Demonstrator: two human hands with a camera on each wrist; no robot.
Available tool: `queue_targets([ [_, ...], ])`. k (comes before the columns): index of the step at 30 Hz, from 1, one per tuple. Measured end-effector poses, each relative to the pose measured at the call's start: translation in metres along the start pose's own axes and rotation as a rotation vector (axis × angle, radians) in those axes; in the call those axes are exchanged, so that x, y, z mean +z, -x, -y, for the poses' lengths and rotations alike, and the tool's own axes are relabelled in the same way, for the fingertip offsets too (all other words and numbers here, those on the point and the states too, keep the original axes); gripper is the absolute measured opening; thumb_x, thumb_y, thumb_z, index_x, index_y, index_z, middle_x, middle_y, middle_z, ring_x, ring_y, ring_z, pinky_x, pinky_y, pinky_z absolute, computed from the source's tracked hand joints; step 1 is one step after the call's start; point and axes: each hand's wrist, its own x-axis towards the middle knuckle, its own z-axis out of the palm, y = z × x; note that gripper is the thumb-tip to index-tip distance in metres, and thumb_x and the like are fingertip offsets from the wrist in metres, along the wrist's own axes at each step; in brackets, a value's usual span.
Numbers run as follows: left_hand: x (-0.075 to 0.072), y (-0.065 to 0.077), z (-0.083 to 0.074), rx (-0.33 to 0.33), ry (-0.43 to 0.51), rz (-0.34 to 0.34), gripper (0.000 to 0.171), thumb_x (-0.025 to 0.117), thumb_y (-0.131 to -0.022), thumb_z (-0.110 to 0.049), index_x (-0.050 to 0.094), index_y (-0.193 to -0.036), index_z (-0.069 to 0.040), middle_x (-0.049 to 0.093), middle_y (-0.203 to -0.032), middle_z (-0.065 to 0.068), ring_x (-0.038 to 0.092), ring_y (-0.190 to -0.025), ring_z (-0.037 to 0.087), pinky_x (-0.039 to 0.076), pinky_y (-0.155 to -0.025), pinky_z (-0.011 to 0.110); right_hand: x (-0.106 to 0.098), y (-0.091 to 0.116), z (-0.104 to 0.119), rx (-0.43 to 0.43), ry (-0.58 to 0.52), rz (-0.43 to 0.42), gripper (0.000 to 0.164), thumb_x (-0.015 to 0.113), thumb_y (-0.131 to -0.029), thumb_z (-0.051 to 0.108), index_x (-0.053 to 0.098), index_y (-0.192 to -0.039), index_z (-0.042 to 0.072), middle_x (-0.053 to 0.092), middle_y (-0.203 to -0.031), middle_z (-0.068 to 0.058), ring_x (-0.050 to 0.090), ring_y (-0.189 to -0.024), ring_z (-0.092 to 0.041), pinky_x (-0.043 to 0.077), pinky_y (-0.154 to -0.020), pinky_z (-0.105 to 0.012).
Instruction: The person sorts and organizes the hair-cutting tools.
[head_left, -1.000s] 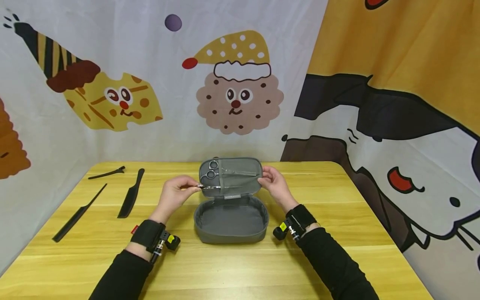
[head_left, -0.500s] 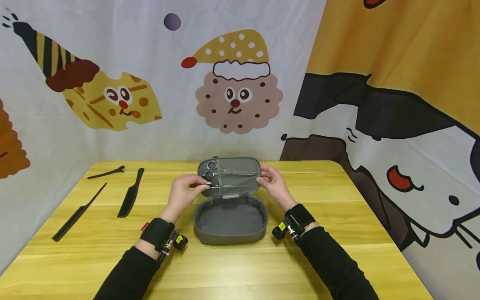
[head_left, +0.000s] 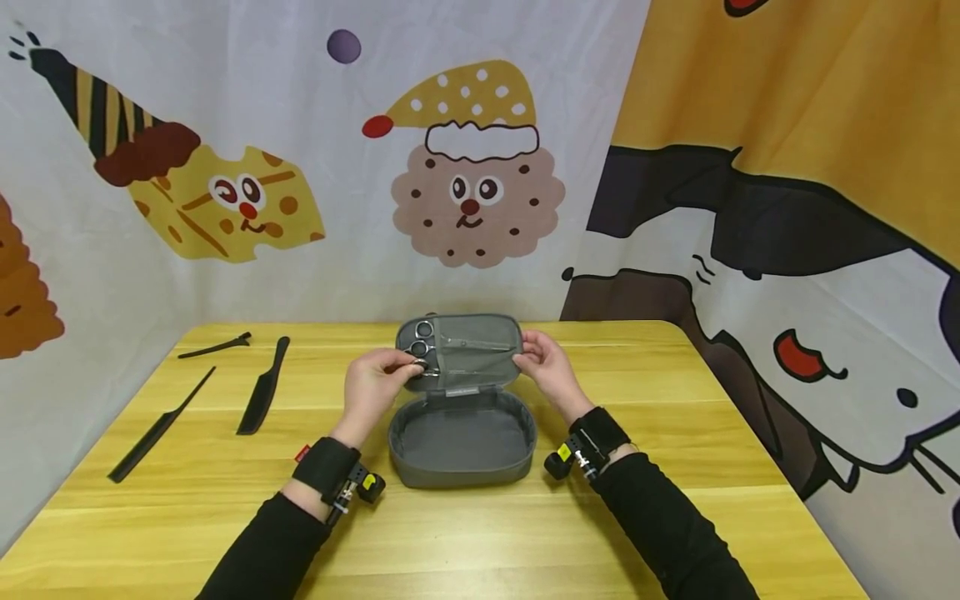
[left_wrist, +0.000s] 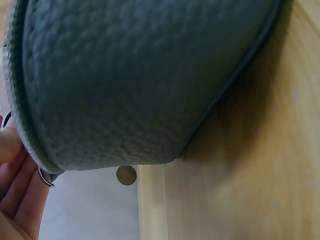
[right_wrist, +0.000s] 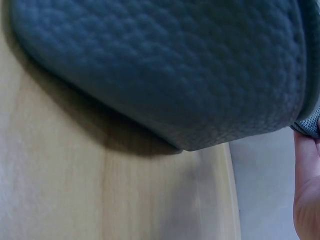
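Observation:
A grey zip case [head_left: 463,477] lies open on the table, its lid [head_left: 483,327] raised at the back. My left hand [head_left: 372,385] pinches the handle end of a pair of scissors [head_left: 432,373] at the lid's left side, the blades reaching into the lid's inner pocket [head_left: 480,363]. Just above, a second pair of scissors [head_left: 421,339] sits in that pocket with both finger rings sticking out. My right hand [head_left: 551,367] holds the lid's right edge between thumb and fingers. The case's pebbled outer wall [left_wrist: 115,90] fills much of the left wrist view, fingers at its left edge.
Left of the case lie a wide black comb [head_left: 262,392], a black tail comb [head_left: 156,437] and a black hair clip [head_left: 217,345] on the wooden table [head_left: 480,542]. A cartoon-printed curtain [head_left: 300,292] hangs behind the table's far edge.
My left hand has moved right, and the pinched scissors have slid deeper into the lid pocket. The right hand keeps its hold on the lid.

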Motion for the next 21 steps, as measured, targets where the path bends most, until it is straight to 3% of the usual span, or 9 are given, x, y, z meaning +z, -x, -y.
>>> queue_targets([
  [21, 0.0079, 0.0001, -0.0042, -0.049, -0.078, -0.03, 0.013, 0.086, -0.077, -0.013, 0.079, -0.085, -0.006, 0.073, -0.08, 0.006, 0.068, -0.07, 0.021, 0.053, -0.064, 0.039, -0.0014, -0.0004, 0.0027, 0.037, -0.021, 0.033, 0.036, 0.058, -0.094, -0.012, 0.05, -0.129, -0.014, 0.063, -0.108, -0.018, 0.062, -0.087, -0.012, 0.054, -0.079, -0.023],
])
